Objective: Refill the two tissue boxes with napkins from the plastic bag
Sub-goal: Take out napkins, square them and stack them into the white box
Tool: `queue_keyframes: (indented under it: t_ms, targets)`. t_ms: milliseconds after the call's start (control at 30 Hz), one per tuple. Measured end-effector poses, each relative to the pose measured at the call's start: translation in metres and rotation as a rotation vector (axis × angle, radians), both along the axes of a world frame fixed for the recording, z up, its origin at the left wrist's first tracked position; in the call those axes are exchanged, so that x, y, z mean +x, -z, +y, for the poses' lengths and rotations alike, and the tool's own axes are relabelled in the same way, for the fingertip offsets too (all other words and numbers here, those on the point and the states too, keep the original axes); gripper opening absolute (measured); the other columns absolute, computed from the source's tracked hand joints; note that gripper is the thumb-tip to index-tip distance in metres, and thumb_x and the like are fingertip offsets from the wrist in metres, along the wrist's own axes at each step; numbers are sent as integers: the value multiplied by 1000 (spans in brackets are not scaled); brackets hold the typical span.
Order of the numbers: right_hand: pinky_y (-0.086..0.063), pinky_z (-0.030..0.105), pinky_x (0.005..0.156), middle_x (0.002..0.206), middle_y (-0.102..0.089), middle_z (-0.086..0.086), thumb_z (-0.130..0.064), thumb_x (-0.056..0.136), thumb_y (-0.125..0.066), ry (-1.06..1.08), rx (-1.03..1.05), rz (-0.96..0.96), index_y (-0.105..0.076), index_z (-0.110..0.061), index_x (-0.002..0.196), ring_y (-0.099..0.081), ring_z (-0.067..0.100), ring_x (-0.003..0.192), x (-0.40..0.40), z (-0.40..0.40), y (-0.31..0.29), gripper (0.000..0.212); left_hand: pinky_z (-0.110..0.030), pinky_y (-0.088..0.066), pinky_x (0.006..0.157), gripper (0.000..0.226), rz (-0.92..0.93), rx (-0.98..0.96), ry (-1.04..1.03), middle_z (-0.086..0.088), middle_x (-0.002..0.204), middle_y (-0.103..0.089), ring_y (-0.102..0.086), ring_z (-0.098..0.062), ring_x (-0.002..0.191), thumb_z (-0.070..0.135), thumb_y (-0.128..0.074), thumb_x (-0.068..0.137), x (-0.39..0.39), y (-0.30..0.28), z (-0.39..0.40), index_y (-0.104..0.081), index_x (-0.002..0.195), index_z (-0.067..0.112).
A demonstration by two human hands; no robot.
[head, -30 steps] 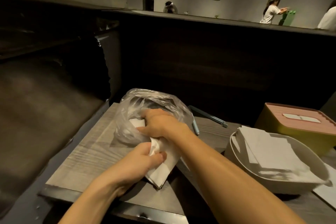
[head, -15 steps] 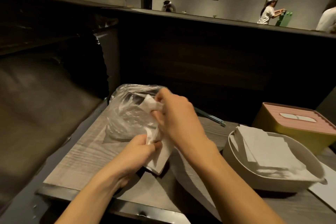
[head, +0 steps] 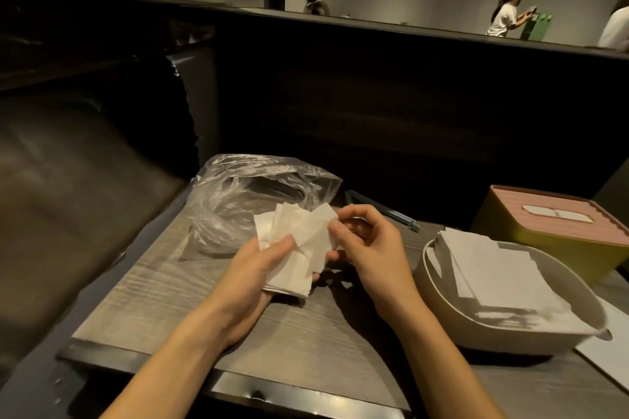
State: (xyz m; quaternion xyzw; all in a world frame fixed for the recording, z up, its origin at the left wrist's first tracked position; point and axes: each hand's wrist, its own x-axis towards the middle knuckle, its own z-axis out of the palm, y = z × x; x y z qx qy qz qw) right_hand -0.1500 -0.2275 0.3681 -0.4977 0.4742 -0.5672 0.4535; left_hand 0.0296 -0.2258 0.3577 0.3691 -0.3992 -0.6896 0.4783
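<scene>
Head view: both hands, left (head: 252,269); right (head: 366,248), fingers pinching napkins (head: 299,241).

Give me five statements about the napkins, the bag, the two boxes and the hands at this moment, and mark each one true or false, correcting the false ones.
1. The left hand holds a bunch of napkins above the table. True.
2. The right hand is inside the plastic bag. False: it is outside the bag, pinching the right edge of the napkins.
3. The white tissue box stands open with napkins in it. True.
4. The yellow tissue box has its lid off. False: its pink lid is on.
5. The yellow tissue box stands nearer the person than the white one. False: it stands behind it.
</scene>
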Motion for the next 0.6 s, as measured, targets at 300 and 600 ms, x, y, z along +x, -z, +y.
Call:
queue_keyframes:
  t_ms: [300, 600]
  targets:
    - [-56, 18, 81, 110, -72, -9, -50, 87, -72, -108, -45, 88, -60, -28, 127, -70, 4, 104, -2, 0, 8, 47, -41, -63, 75, 19, -314, -284, -333, -8, 96, -80, -77, -24, 87, 11, -76, 89, -6, 6, 1, -75, 108, 13]
    - [-61, 35, 86, 105, -74, -15, -33, 98, -69, -76, -130, 453, -72, -30, 113, -70, 5, 98, -15, -1, 7, 16, -31, -61, 66, 19, -307, -291, -296, -8, 95, -79, -77, -24, 86, 10, -73, 91, -3, 7, 2, -72, 110, 11]
